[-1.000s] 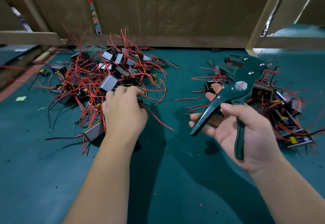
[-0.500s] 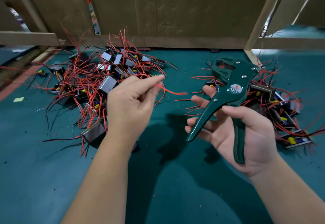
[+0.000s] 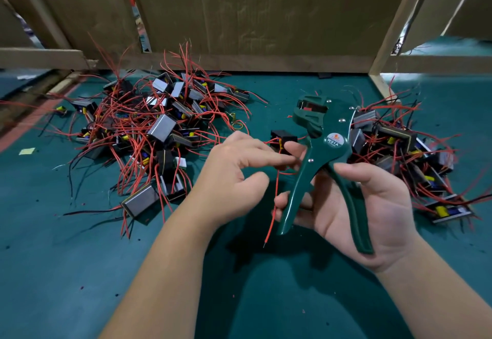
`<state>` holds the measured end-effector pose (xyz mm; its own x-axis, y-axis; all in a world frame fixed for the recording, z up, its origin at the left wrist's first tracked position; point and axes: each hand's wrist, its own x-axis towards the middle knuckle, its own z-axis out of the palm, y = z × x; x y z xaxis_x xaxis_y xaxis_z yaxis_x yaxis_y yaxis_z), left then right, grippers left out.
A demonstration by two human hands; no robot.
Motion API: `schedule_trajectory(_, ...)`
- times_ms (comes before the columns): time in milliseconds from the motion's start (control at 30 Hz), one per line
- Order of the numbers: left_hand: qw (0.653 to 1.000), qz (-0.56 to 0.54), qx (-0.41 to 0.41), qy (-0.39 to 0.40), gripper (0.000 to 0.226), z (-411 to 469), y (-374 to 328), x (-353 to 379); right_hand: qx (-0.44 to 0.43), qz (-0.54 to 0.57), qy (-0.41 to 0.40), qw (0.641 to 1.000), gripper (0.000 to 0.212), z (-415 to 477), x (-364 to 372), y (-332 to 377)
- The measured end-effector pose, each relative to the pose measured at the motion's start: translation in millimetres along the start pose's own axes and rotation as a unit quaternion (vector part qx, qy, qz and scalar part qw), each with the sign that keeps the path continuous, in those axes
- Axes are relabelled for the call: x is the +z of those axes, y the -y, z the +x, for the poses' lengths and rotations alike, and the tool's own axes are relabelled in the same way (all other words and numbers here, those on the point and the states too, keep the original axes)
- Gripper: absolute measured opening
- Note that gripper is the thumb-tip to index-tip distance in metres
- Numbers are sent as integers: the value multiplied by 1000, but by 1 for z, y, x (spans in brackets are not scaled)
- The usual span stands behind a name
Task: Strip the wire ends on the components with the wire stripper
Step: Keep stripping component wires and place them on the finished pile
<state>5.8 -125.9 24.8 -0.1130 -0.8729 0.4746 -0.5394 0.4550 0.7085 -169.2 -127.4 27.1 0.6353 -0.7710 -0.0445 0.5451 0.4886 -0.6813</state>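
Across the mat (image 3: 80,272), bare room is lying nearside; left pile (image 3: 149,131) and right pile (image 3: 399,152) are crowding the cardboard (image 3: 253,13) edge. Right hand (image 3: 372,211) is gripping the stripper (image 3: 327,152); left hand (image 3: 231,176) is touching a component (image 3: 283,136) beside it, grip unclear, wire (image 3: 271,211) dangling.

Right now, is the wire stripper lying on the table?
No, the right hand holds the green wire stripper by its handles above the teal table.
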Motion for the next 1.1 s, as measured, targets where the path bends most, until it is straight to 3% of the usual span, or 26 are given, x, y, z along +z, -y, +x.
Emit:
schedule_trajectory(100,990,-131,-48,7,53,0,-5,0,-20,-2,-1,1000,79,-1,-2,2)
schedule_trajectory(200,956,-276,-92,38,43,1,-9,-1,-27,-1,2,1000,73,-2,-3,6)
schedule_trajectory(367,975,-184,-98,80,30,0,-7,1,-5,-19,40,999,75,-4,-4,10)
schedule_trajectory(500,994,-43,-24,94,33,-2,-2,5,22,-39,48,998,81,-4,-5,10)
schedule_trajectory(567,995,-29,-24,97,33,-2,-2,8,25,-45,36,998,84,-4,-6,8)
schedule_trajectory(667,983,-88,-135,85,28,1,-5,10,10,-39,23,999,84,-2,-8,6)
schedule_trajectory(800,921,-199,-334,32,21,9,-4,11,-15,-27,36,999,71,-4,-7,10)
schedule_trajectory(933,861,-295,-411,-44,36,11,-1,3,-9,14,117,993,57,-8,-2,11)
schedule_trajectory(1033,893,-190,-406,-39,55,10,2,0,8,9,141,990,56,-10,2,9)
schedule_trajectory(1100,909,-158,-374,-94,46,9,4,1,18,-8,154,988,56,-9,2,7)
